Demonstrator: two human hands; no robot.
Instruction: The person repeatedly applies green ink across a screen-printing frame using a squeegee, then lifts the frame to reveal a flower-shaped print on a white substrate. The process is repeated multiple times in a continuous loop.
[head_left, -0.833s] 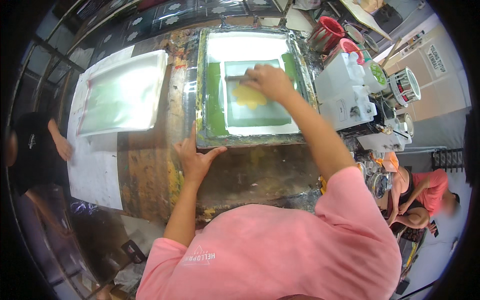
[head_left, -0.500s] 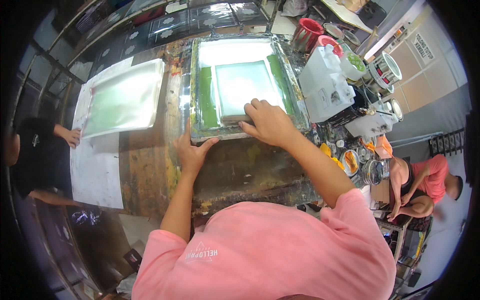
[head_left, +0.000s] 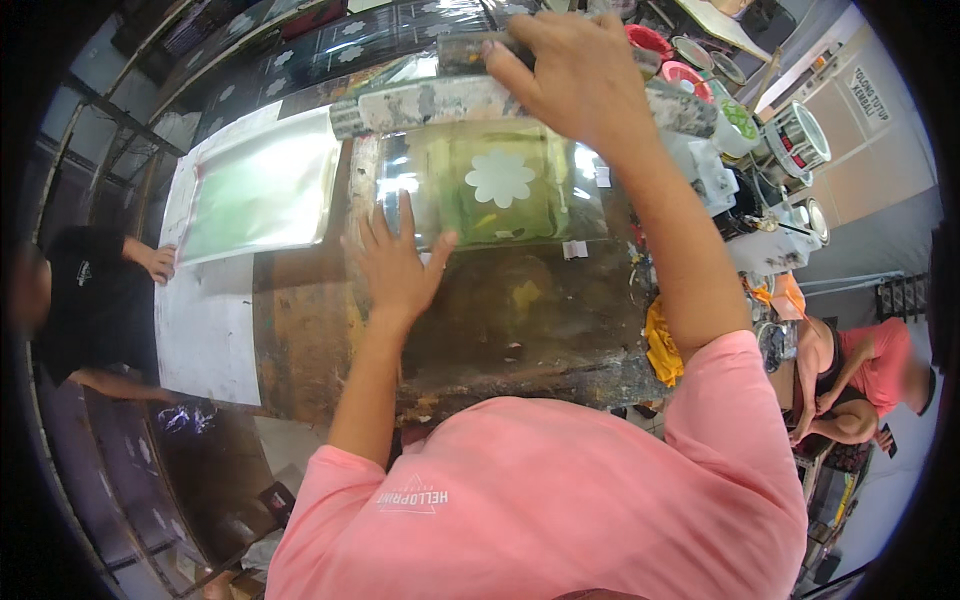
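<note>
A screen-printing frame (head_left: 430, 105) is tilted up at the far side of the table, its near bar facing me. My right hand (head_left: 590, 75) is closed around a squeegee (head_left: 465, 52) above that bar, and its palm covers part of the frame. Below the raised frame lies a clear plastic sheet (head_left: 590, 215) with a pale flower print (head_left: 500, 178). My left hand (head_left: 400, 265), fingers spread, is at the sheet's near left corner; whether it presses on the sheet I cannot tell.
Left of me a stack of clear sheets (head_left: 262, 190) lies on white paper (head_left: 207, 330). A co-worker's hand (head_left: 158, 263) rests beside it. Plastic jugs (head_left: 700, 165), tins (head_left: 780, 135) and a yellow cloth (head_left: 662, 345) crowd the right side. Another person (head_left: 865, 365) sits at the right.
The frame has swung up from lying flat, uncovering the sheet with the flower. My right hand has moved up and away with the squeegee. My left hand has left the frame's corner and spread.
</note>
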